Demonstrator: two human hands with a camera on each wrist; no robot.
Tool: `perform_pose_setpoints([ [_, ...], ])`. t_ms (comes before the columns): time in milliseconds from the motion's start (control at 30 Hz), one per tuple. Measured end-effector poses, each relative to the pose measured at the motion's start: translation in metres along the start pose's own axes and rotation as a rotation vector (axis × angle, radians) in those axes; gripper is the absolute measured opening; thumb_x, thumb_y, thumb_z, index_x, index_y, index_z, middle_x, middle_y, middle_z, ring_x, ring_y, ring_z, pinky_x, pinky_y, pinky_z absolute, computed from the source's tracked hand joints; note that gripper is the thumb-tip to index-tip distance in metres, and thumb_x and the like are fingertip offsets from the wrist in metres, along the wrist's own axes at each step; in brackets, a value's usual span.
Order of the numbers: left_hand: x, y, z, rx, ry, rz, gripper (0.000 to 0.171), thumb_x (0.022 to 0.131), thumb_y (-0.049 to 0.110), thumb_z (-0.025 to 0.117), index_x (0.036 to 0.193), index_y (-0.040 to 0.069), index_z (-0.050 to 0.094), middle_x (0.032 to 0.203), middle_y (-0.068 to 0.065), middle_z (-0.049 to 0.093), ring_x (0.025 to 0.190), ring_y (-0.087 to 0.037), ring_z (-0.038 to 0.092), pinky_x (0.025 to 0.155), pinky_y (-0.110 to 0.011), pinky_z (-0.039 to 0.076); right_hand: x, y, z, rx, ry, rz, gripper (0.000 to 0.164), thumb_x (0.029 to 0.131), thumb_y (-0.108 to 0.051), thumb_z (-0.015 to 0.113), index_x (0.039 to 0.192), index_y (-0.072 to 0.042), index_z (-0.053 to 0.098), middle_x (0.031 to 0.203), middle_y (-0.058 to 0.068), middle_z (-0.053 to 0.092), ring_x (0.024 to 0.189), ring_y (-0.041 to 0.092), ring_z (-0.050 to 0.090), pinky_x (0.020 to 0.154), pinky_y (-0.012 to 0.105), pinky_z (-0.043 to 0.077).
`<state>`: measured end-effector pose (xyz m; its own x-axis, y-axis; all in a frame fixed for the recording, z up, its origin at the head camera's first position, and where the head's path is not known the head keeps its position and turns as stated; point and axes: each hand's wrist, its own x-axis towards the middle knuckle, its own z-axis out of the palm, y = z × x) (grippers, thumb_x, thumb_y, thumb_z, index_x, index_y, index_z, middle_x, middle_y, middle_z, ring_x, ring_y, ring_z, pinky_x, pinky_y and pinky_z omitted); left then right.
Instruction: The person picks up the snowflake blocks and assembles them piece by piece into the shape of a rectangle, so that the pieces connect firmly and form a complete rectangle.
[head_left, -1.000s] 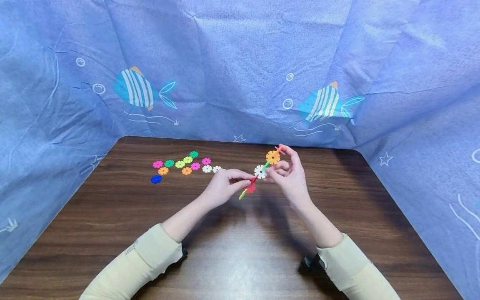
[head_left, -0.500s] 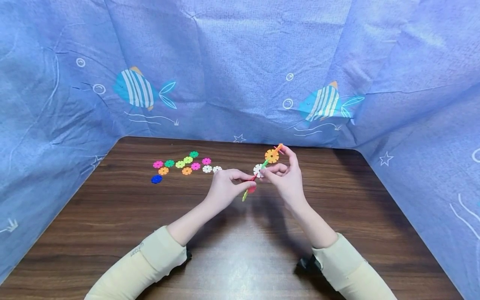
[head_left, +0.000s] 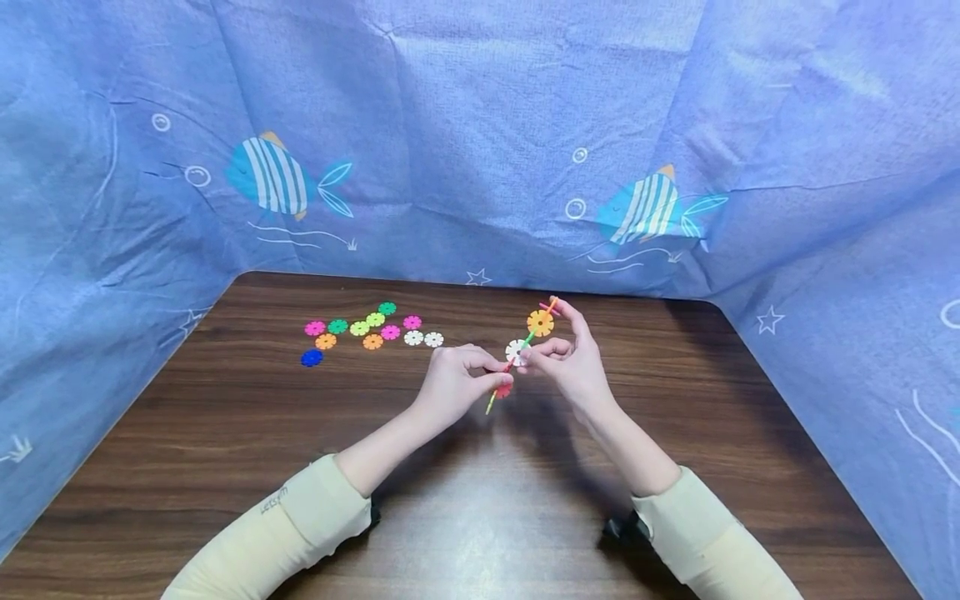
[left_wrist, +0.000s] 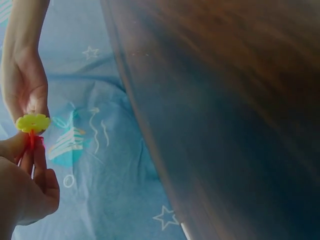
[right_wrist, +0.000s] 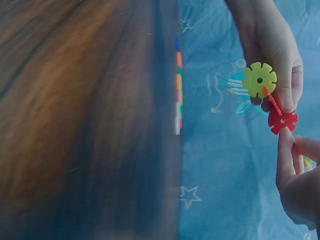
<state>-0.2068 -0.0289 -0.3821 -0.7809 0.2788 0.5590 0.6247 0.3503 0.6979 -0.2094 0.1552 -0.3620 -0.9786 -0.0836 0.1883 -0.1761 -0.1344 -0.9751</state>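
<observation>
A chain of slotted plastic discs is held raised between both hands. My left hand (head_left: pixel 450 385) pinches a red disc (right_wrist: pixel 283 121) in its lower part between thumb and fingers. Below those fingertips hang a coral-red disc (head_left: pixel 506 389) and, at the end, a yellow-green disc (left_wrist: pixel 33 122). My right hand (head_left: pixel 577 367) pinches the white disc (head_left: pixel 514 351) with thumb and fingertips. Above it the chain runs through a green disc (head_left: pixel 528 340) seen edge-on and an orange disc (head_left: pixel 540 323) to a second, edge-on orange one, where the right index finger touches the top.
Loose discs lie on the brown wooden table (head_left: pixel 225 433) at the left: several colours, among them a blue disc (head_left: pixel 312 357) and a white disc (head_left: pixel 433 339) near the left hand. A blue fish-print cloth (head_left: pixel 480 150) hangs round the table's back and sides.
The chain has tilted steeper, its yellow-green end swinging lower and a little right. The right hand has moved slightly left, its thumb now over the white disc. The loose discs stay put.
</observation>
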Motion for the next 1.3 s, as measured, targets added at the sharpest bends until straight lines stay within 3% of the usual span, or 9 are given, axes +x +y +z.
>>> perform_pose_setpoints([
  [300,-0.003,-0.006,0.005,-0.003,-0.142,-0.132,0.014,0.070,0.016,0.083,0.081,0.010,0.076,0.075,0.002,0.073,0.062,0.001,0.063,0.057,-0.018,0.051,0.006,0.018,-0.014,0.034,-0.185,0.099,0.080,0.081,0.016,0.060,0.145,-0.021,0.028,0.082,0.006,0.056,0.071,0.015,0.065,0.069,0.043,0.057],
  [500,-0.004,-0.011,0.009,0.035,-0.240,-0.152,0.017,0.069,0.018,0.085,0.079,0.011,0.073,0.073,0.004,0.071,0.061,-0.001,0.061,0.059,-0.017,0.049,0.010,0.026,-0.026,0.075,-0.276,0.113,0.057,0.089,0.009,0.051,0.139,-0.012,0.034,0.098,0.008,0.055,0.080,0.017,0.063,0.072,0.049,0.055],
  [700,-0.005,-0.013,0.012,0.015,-0.261,-0.234,0.030,0.066,0.017,0.086,0.080,0.008,0.062,0.067,0.002,0.066,0.057,-0.004,0.059,0.055,-0.020,0.050,0.013,0.027,-0.028,0.102,-0.261,0.175,0.026,0.099,-0.020,0.049,0.123,-0.016,0.042,0.101,0.006,0.051,0.073,0.019,0.064,0.069,0.051,0.055],
  [800,-0.004,-0.013,0.014,0.023,-0.278,-0.297,0.040,0.064,0.019,0.088,0.086,0.008,0.057,0.071,0.000,0.067,0.060,-0.004,0.060,0.058,-0.021,0.050,0.016,0.027,-0.025,0.068,-0.239,0.203,0.023,0.098,-0.028,0.051,0.118,-0.017,0.044,0.096,0.005,0.051,0.072,0.019,0.065,0.068,0.050,0.056],
  [900,-0.002,-0.015,0.016,0.025,-0.300,-0.345,0.043,0.063,0.021,0.088,0.090,0.008,0.058,0.075,0.000,0.068,0.066,-0.005,0.060,0.061,-0.020,0.050,0.019,0.028,-0.024,0.050,-0.237,0.218,0.029,0.099,-0.027,0.049,0.123,-0.011,0.046,0.098,0.005,0.055,0.075,0.019,0.066,0.070,0.050,0.055],
  [1100,0.001,-0.020,0.022,-0.188,-0.359,-0.485,0.019,0.076,0.007,0.078,0.085,0.000,0.062,0.070,-0.008,0.069,0.058,-0.011,0.065,0.057,-0.029,0.054,0.027,0.036,-0.027,0.041,-0.226,0.268,0.036,0.101,-0.021,0.046,0.130,0.001,0.046,0.101,0.004,0.061,0.078,0.015,0.063,0.076,0.052,0.054],
  [1200,0.001,-0.021,0.024,-0.311,-0.397,-0.577,0.008,0.082,-0.002,0.068,0.087,-0.005,0.063,0.072,-0.014,0.070,0.057,-0.015,0.067,0.057,-0.033,0.055,0.032,0.041,-0.029,0.019,-0.230,0.314,0.033,0.100,-0.017,0.046,0.126,0.003,0.047,0.094,0.011,0.061,0.076,0.014,0.063,0.075,0.050,0.055],
  [1300,0.001,-0.022,0.024,-0.334,-0.429,-0.635,0.006,0.085,-0.004,0.063,0.091,-0.006,0.064,0.073,-0.015,0.070,0.058,-0.013,0.067,0.057,-0.031,0.055,0.038,0.045,-0.031,-0.023,-0.264,0.340,0.031,0.100,-0.014,0.045,0.125,0.005,0.047,0.103,0.022,0.061,0.078,0.015,0.065,0.074,0.047,0.055],
])
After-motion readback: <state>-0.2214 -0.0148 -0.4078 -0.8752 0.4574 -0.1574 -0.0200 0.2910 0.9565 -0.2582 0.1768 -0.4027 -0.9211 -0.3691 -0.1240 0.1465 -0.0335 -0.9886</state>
